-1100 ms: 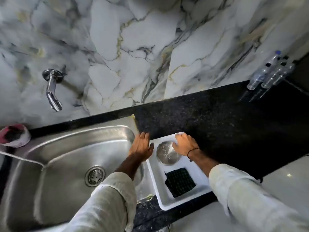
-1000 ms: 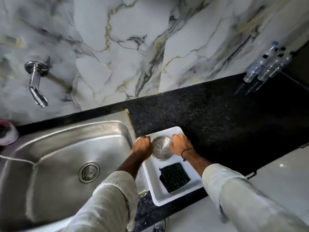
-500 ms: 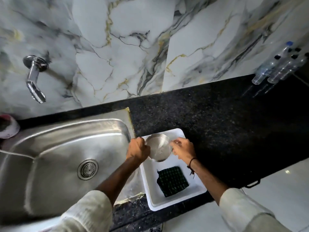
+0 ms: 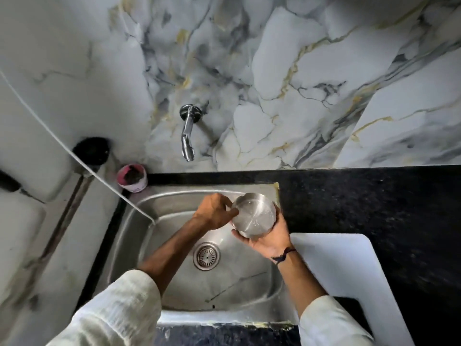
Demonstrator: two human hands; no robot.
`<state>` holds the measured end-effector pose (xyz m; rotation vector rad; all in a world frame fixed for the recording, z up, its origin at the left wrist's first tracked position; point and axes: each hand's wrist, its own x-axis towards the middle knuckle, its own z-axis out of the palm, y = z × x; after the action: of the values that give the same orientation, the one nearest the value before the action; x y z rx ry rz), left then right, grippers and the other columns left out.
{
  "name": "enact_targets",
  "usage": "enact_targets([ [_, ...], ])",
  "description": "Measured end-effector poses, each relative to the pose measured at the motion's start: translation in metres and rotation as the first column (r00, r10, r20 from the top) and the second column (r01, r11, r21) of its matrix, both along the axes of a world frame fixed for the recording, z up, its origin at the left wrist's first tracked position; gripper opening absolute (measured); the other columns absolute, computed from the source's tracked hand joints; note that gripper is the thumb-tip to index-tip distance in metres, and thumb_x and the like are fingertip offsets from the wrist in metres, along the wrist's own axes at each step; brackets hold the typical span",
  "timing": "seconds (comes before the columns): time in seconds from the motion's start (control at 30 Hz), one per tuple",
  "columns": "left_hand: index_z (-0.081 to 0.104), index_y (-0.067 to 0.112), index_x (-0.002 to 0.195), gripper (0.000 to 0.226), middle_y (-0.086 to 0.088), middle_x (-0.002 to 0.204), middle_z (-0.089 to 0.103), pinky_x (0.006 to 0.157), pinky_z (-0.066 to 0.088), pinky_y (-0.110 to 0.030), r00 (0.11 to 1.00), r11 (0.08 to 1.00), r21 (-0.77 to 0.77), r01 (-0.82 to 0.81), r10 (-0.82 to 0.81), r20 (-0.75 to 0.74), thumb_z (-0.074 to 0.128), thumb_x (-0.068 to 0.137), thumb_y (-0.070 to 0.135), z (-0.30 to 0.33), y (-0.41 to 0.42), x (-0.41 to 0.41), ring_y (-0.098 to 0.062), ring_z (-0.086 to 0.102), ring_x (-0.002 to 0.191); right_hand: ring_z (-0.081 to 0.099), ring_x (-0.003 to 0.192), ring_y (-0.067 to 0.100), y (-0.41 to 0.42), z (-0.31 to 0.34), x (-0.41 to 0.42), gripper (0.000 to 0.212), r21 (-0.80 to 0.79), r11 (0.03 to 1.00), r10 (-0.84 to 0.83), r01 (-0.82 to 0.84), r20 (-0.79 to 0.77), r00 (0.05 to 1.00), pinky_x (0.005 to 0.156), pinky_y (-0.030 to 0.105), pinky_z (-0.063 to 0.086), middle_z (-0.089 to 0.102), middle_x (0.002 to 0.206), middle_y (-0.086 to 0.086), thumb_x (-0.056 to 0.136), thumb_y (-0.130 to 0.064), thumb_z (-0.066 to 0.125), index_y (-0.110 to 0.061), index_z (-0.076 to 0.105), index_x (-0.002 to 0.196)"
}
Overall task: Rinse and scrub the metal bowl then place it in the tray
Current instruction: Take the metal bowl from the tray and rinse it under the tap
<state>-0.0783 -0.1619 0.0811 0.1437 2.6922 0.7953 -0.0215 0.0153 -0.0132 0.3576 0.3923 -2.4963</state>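
A small round metal bowl is held above the right side of the steel sink, its open side tilted toward me. My right hand cups it from below and the right. My left hand pinches the bowl's left rim with its fingertips. The white tray lies on the black counter to the right of the sink. Its inside shows bare white, and my right sleeve hides its near part.
A chrome tap sticks out of the marble wall above the sink, with no water running. A pink tub stands at the sink's back left corner. A white cord runs down into the sink. The drain sits below my hands.
Both hands lifted the bowl out of the white tray and carried it left over the sink. My view swung left, so the tap is now central. The green scrub pad is no longer visible.
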Motion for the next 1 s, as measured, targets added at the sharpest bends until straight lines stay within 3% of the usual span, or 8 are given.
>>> enact_targets([
  [0.1, 0.078, 0.012, 0.112, 0.047, -0.013, 0.102, 0.081, 0.079, 0.049, -0.026, 0.947, 0.961, 0.105, -0.256, 0.271, -0.174, 0.071, 0.088, 0.052, 0.016, -0.046, -0.038, -0.029, 0.073, 0.100, 0.027, 0.160, 0.036, -0.036, -0.003, -0.027, 0.082, -0.075, 0.995, 0.065, -0.063, 0.014, 0.998, 0.116, 0.057, 0.042, 0.057, 0.155, 0.017, 0.088, -0.071, 0.060, -0.017, 0.059, 0.149],
  [0.17, 0.071, 0.009, 0.118, 0.058, -0.018, 0.106, 0.078, 0.089, 0.054, -0.037, 0.869, 0.912, 0.163, -0.376, 0.409, -0.279, 0.071, 0.086, 0.056, 0.027, -0.067, -0.067, -0.036, 0.070, 0.107, 0.021, 0.162, 0.034, -0.055, -0.005, -0.044, 0.082, -0.128, 0.989, 0.078, -0.073, 0.032, 0.996, 0.116, 0.057, 0.043, 0.058, 0.152, 0.018, 0.089, -0.069, 0.059, -0.015, 0.056, 0.151],
  [0.3, 0.068, 0.005, 0.110, 0.058, -0.019, 0.094, 0.075, 0.073, 0.044, -0.035, 0.800, 0.873, 0.177, -0.455, 0.488, -0.351, 0.073, 0.080, 0.054, 0.040, -0.074, -0.114, -0.040, 0.069, 0.095, 0.029, 0.159, 0.041, -0.092, -0.008, -0.081, 0.096, -0.146, 0.989, 0.031, -0.021, 0.066, 0.997, 0.120, 0.058, 0.039, 0.039, 0.169, 0.015, 0.085, -0.067, 0.065, -0.018, 0.039, 0.163],
  [0.47, 0.071, 0.009, 0.073, 0.032, -0.008, 0.059, 0.066, 0.057, 0.049, -0.035, 0.805, 0.911, 0.108, -0.399, 0.404, -0.435, 0.067, 0.076, 0.040, 0.042, -0.066, -0.127, -0.026, 0.056, 0.053, 0.035, 0.157, 0.036, -0.124, -0.001, -0.117, 0.104, -0.084, 0.996, -0.027, 0.037, 0.117, 0.993, 0.105, 0.056, 0.051, 0.037, 0.169, 0.013, 0.075, -0.069, 0.076, -0.022, 0.041, 0.162],
  [0.6, 0.066, 0.008, 0.064, 0.031, -0.013, 0.062, 0.068, 0.056, 0.054, -0.033, 0.865, 0.932, 0.095, -0.349, 0.359, -0.350, 0.068, 0.071, 0.039, 0.043, -0.071, -0.137, -0.034, 0.063, 0.060, 0.043, 0.144, 0.034, -0.143, -0.001, -0.141, 0.105, -0.041, 0.999, -0.014, 0.020, 0.130, 0.991, 0.097, 0.052, 0.050, 0.046, 0.157, 0.012, 0.077, -0.073, 0.067, -0.025, 0.035, 0.165],
  [0.67, 0.065, 0.012, 0.061, 0.030, -0.004, 0.056, 0.064, 0.047, 0.044, -0.024, 0.900, 0.945, 0.115, -0.307, 0.328, -0.287, 0.074, 0.070, 0.039, 0.042, -0.083, -0.143, -0.022, 0.059, 0.055, 0.041, 0.141, 0.033, -0.150, -0.004, -0.151, 0.104, -0.033, 0.999, 0.003, 0.001, 0.117, 0.993, 0.095, 0.052, 0.051, 0.045, 0.155, 0.011, 0.078, -0.074, 0.064, -0.028, 0.031, 0.166],
  [0.87, 0.079, 0.027, 0.079, 0.016, 0.018, 0.067, 0.071, 0.052, 0.040, -0.003, 0.974, 0.983, 0.153, -0.106, 0.133, -0.181, 0.085, 0.081, 0.041, 0.046, -0.119, -0.153, 0.013, 0.062, 0.060, 0.052, 0.132, 0.041, -0.151, -0.025, -0.159, 0.098, 0.061, 0.997, 0.048, -0.056, 0.118, 0.992, 0.090, 0.056, 0.056, 0.054, 0.147, 0.017, 0.080, -0.073, 0.064, -0.022, 0.043, 0.161],
  [1.0, 0.082, 0.017, 0.095, 0.027, 0.002, 0.085, 0.079, 0.063, 0.043, -0.014, 0.978, 0.988, 0.153, -0.026, 0.056, -0.201, 0.080, 0.087, 0.043, 0.048, -0.122, -0.151, -0.007, 0.069, 0.077, 0.056, 0.128, 0.042, -0.155, -0.020, -0.169, 0.099, 0.063, 0.997, 0.038, -0.049, 0.173, 0.984, 0.093, 0.056, 0.056, 0.057, 0.145, 0.018, 0.076, -0.072, 0.070, -0.025, 0.045, 0.160],
])
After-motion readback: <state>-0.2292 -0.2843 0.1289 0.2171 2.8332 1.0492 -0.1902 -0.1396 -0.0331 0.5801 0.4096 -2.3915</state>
